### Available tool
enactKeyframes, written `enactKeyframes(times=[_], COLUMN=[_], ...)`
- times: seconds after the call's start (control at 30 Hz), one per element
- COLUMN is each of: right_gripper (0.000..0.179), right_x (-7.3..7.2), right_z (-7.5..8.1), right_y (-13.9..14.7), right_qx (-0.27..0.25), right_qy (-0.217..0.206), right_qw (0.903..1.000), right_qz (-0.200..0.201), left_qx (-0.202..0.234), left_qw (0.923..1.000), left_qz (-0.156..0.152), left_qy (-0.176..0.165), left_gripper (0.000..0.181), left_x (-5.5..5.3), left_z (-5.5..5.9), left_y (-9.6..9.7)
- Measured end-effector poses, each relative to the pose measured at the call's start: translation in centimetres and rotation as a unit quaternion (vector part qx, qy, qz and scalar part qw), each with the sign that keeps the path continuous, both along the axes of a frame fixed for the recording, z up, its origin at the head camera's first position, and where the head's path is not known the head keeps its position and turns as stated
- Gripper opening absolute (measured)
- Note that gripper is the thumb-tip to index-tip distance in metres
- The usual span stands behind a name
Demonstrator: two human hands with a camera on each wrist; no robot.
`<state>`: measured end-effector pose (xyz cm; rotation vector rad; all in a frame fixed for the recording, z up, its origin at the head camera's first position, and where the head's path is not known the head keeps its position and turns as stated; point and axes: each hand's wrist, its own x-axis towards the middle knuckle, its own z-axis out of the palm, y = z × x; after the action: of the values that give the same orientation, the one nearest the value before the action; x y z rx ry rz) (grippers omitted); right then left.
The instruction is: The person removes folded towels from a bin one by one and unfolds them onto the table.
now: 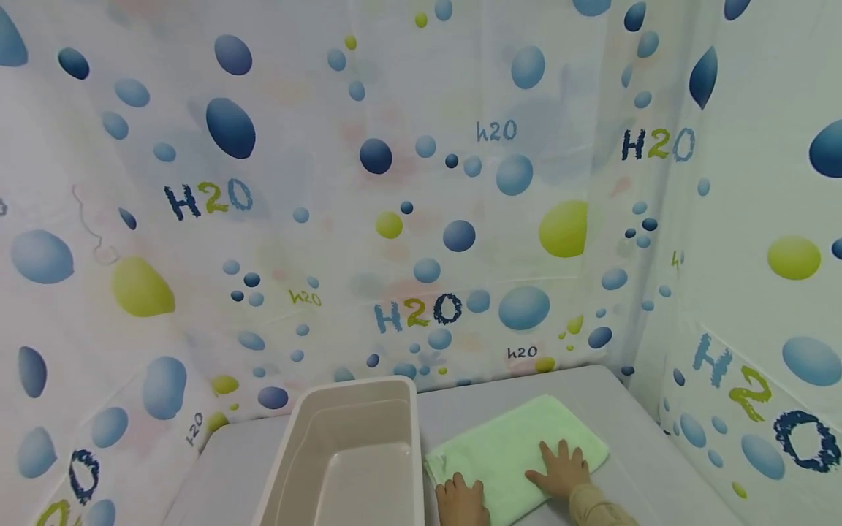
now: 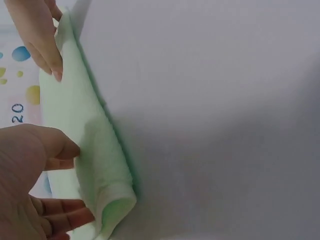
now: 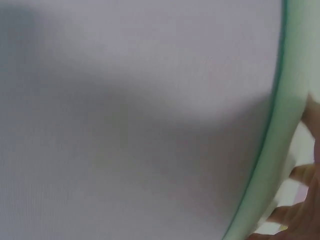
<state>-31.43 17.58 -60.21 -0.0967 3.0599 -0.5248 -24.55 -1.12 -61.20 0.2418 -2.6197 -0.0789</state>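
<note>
A folded light-green towel [image 1: 506,460] lies flat on the grey table [image 1: 647,475]. My left hand [image 1: 463,504] touches the towel's left part with its fingers extended. Spread fingers of my right hand [image 1: 564,469] rest on top of the towel, toward its right side. From the left wrist, the towel's folded end [image 2: 112,200] shows as a loop beside the left hand [image 2: 25,175], and the right hand [image 2: 40,35] is farther along the cloth. At the right wrist view's edge, the right hand [image 3: 306,200] touches the towel [image 3: 282,130].
A beige plastic tub [image 1: 418,460] stands on the table directly left of the towel; its visible inside holds nothing. Behind and on both sides hangs a white curtain [image 1: 316,146] printed with blue and green drops and "H2O".
</note>
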Motion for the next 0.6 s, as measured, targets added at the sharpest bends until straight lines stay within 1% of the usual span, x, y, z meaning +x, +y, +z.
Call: enactKeyframes(times=[0.03,0.07,0.1,0.13,0.2,0.27,0.37,0.5,0.6], right_gripper=[0.076,0.07,0.066,0.064,0.065,0.07,0.083,0.093,0.097], right_x=[0.3,0.5,0.8,1.0,1.4,1.7,2.2,2.8,3.0], right_z=[0.4,0.7,0.9,1.1,1.3,1.4,1.4,1.5,1.6], right_y=[-0.5,-0.9,-1.4,-1.9,-2.8,-3.6,-4.3,-4.7,-4.7], right_qx=[-0.006,-0.011,-0.012,-0.009,-0.01,-0.003,0.001,-0.001,-0.004], right_qy=[0.002,0.005,0.007,0.008,0.002,-0.001,-0.016,-0.033,-0.032], right_qw=[1.0,0.9999,0.9999,0.9999,0.9998,0.9998,0.9992,0.9979,0.9978], right_qz=[-0.003,-0.006,-0.009,-0.011,-0.016,-0.021,-0.037,-0.056,-0.057], left_qx=[-0.001,-0.007,-0.03,-0.032,-0.032,-0.024,-0.007,0.018,0.025], left_qw=[0.9986,0.997,0.9935,0.9922,0.9905,0.9906,0.9924,0.9937,0.9943], left_qz=[-0.053,-0.076,-0.109,-0.119,-0.132,-0.132,-0.119,-0.095,-0.076], left_qy=[-0.008,-0.01,-0.015,-0.018,-0.024,-0.027,-0.031,-0.058,-0.07], left_gripper=[0.021,0.02,0.02,0.021,0.02,0.021,0.028,0.048,0.054], left_x=[-0.3,-0.7,-1.2,-1.4,-2.0,-2.4,-2.8,-2.9,-2.9], left_z=[1.0,1.3,1.5,1.7,1.7,1.4,1.0,0.5,0.1], left_y=[-0.5,-0.9,-1.2,-1.4,-1.6,-1.6,-1.5,-1.5,-1.5])
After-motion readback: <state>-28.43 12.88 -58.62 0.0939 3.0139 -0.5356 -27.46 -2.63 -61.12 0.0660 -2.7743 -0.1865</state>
